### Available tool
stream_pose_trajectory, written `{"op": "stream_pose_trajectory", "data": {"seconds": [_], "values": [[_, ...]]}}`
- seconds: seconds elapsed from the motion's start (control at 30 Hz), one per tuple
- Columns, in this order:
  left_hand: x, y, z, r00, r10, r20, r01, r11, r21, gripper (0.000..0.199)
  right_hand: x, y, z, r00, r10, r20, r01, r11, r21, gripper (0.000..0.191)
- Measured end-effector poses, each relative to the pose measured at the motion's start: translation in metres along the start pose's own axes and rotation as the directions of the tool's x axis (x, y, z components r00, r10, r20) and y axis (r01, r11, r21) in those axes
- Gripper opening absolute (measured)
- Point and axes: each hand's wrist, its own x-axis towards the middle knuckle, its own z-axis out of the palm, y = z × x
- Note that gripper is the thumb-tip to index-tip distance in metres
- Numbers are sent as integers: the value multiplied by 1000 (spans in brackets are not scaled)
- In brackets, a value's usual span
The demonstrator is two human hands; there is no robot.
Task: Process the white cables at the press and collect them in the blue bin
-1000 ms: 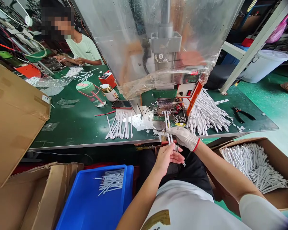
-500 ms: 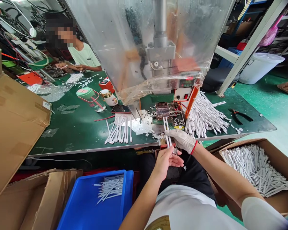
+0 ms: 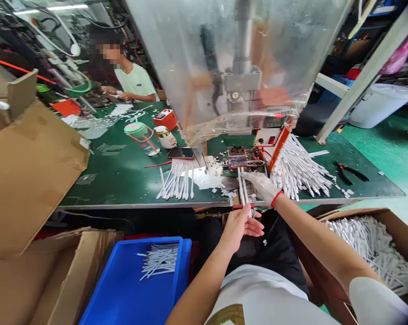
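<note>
Two thin white strips [image 3: 243, 188] run side by side from a small metal block [image 3: 237, 159] under the press down to my left hand [image 3: 239, 224]. That bare hand pinches their near ends between thumb and index finger, the other fingers loosely extended. My right hand [image 3: 263, 186], in a white knit glove with a red cuff, has its fingertips closed on the strips just in front of the block. Whether the strips' far ends lie inside the block cannot be made out. White scraps are scattered around it.
The press stands behind a clear plastic shield [image 3: 204, 67]. White strips lie in a row [image 3: 176, 183] at left and a heap [image 3: 300, 169] at right, near pliers [image 3: 349, 172]. Below are a blue bin [image 3: 122, 289] and cardboard box [image 3: 398, 225]. A co-worker [image 3: 136, 81] sits beyond the bench.
The view has shifted, so the bench appears farther right. My right fingertips have moved along the strips towards the metal block. My left hand keeps its pinch on the near ends.
</note>
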Motion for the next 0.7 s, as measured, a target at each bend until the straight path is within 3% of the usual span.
{"op": "stream_pose_trajectory", "data": {"seconds": [0.1, 0.27, 0.4, 0.5, 0.57, 0.7], "values": [[2, -2, 1, 1000, 5, 6, -5, 1000, 7, 73, 6, -5, 1, 1000, -10, -9, 10, 999, -31, 35], [7, -5, 3, 999, 32, -3, -32, 999, -14, 70, 12, -9, 8, 998, 63, -10, -63, 996, 68, 24], [6, -4, 5, 998, 64, -4, -64, 998, -21, 68, 11, -8, 12, 1000, 16, -23, -15, 997, 75, 22], [-4, -9, -1, 994, 93, 48, -93, 996, -9, 62, 0, -8, 11, 999, -34, -5, 34, 997, 72, 23], [-13, -20, -12, 991, 95, 99, -97, 995, 24, 55, -14, -7, 10, 997, -47, 68, 43, 997, 56, 30], [-35, -43, -35, 990, 60, 125, -90, 963, 253, 51, -47, 0, 14, 986, -67, 153, 56, 996, 73, 42]]}}
